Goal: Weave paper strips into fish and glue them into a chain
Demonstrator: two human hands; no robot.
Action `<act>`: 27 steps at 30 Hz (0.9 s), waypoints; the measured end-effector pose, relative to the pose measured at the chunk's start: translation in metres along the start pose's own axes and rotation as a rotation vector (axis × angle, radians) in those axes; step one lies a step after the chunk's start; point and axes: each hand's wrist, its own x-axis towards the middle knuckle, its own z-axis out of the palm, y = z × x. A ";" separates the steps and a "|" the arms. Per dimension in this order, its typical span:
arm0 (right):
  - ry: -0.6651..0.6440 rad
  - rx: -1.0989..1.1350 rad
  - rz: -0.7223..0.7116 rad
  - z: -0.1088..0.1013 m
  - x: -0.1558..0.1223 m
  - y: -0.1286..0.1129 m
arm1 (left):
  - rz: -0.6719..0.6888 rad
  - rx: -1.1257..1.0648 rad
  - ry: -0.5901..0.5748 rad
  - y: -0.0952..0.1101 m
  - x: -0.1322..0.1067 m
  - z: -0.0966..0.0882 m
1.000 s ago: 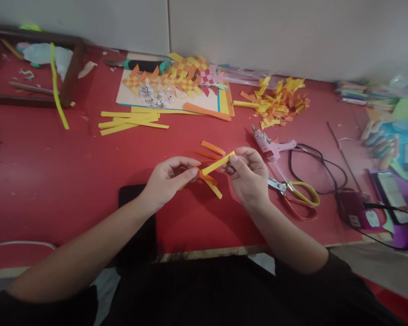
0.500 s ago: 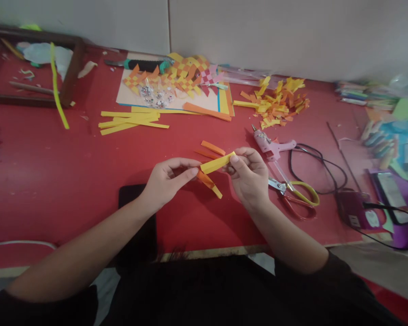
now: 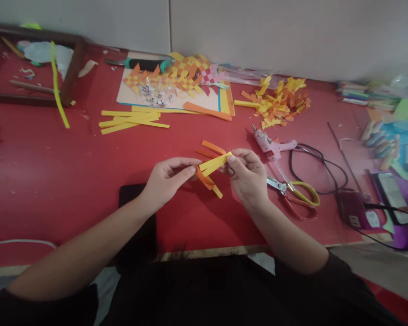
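Above the red table (image 3: 54,181) my two hands hold a small bundle of crossed paper strips. My left hand (image 3: 168,179) pinches the orange strips (image 3: 204,177) at their left end. My right hand (image 3: 246,176) pinches the right end of a yellow strip (image 3: 215,164) that lies over the orange ones. A second yellow strip end (image 3: 217,192) sticks out below the bundle. Loose orange strips (image 3: 212,147) lie on the table just behind my hands.
A pink glue gun (image 3: 272,146) and yellow-handled scissors (image 3: 297,192) lie right of my right hand, with a black cable (image 3: 321,165). Yellow strips (image 3: 132,120), woven paper pieces (image 3: 183,72), a heap of scraps (image 3: 275,102) and a dark wooden frame (image 3: 71,68) lie farther back.
My right hand has drawn the yellow strip a little to the left, so less of it spans between my hands. The left hand has hardly moved.
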 end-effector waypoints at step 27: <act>-0.112 -0.187 -0.060 -0.002 -0.010 0.002 | 0.033 0.031 -0.051 -0.005 0.002 -0.002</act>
